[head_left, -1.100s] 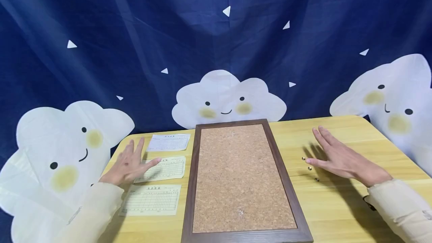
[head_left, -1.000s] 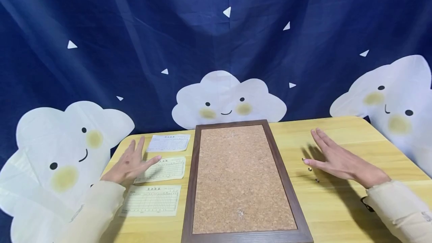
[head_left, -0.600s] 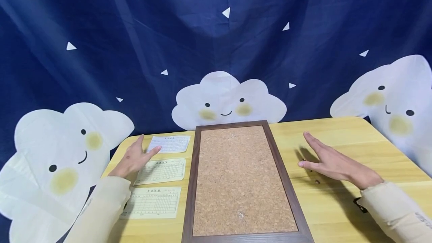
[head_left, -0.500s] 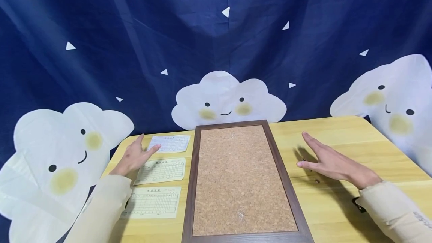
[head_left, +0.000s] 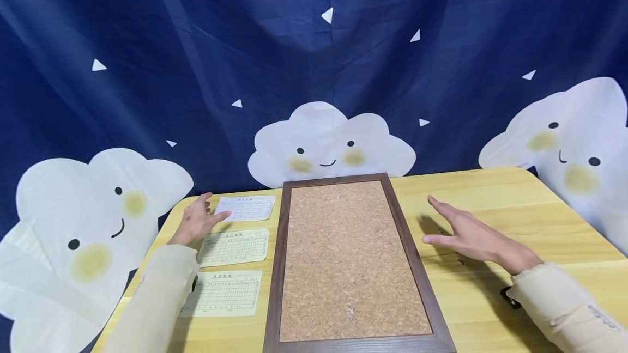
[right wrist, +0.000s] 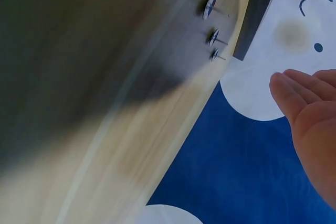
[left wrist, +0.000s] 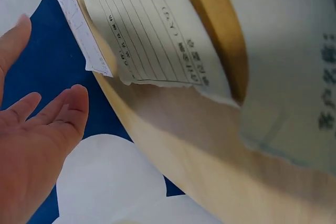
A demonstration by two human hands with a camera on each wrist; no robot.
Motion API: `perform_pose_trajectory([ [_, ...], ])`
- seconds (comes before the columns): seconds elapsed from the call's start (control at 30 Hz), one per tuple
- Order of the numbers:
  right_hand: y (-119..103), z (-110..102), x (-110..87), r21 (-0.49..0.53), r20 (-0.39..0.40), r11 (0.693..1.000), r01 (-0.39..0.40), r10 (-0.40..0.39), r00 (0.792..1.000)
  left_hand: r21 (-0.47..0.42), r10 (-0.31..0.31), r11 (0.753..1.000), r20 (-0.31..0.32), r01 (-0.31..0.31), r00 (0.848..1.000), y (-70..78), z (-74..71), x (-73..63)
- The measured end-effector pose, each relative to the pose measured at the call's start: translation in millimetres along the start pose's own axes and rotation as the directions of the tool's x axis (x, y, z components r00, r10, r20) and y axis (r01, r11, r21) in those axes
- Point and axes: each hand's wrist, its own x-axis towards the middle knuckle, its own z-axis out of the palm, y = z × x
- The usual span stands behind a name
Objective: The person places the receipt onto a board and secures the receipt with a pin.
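Observation:
My left hand hovers at the left edge of the farthest paper form, thumb over its near corner, fingers bending slightly, holding nothing. Two more printed forms lie nearer, a middle form and a front form. Over the right side my right hand is spread, its thumb apart from the fingers and nothing in its grasp. Beneath it lie three metal thumbtacks, points up; the right wrist view shows a large-looking near thumbtack and two farther ones. Between the hands lies a framed corkboard.
The light wooden table has rounded corners, and its back edge meets a dark blue curtain printed with white clouds. A dark wooden frame borders the corkboard. Pale padded sleeves cover both forearms, the left one overlapping the front form.
My left hand has moved forward from the middle form to the farthest one, its fingers bending a little. The right hand has drifted left, above the thumbtacks. The papers and board stay put.

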Motion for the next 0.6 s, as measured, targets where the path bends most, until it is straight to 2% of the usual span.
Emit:
perform_pose_trajectory([
  [0.2,-2,4,1.7,0.07,0.014,0.997,0.023,-0.024,1.0,-0.01,-0.035,0.999,0.006,0.035,0.999,-4.4,4.1,5.9],
  [0.43,-4,10,5.1,0.105,0.011,0.991,0.083,-0.084,0.996,0.005,-0.084,0.996,0.004,0.084,0.996,-10.3,5.6,11.6],
  [0.6,-5,12,4.6,0.18,0.04,0.979,0.098,-0.107,0.993,-0.005,-0.126,0.992,0.0,0.126,0.992,-13.1,6.3,13.2],
])
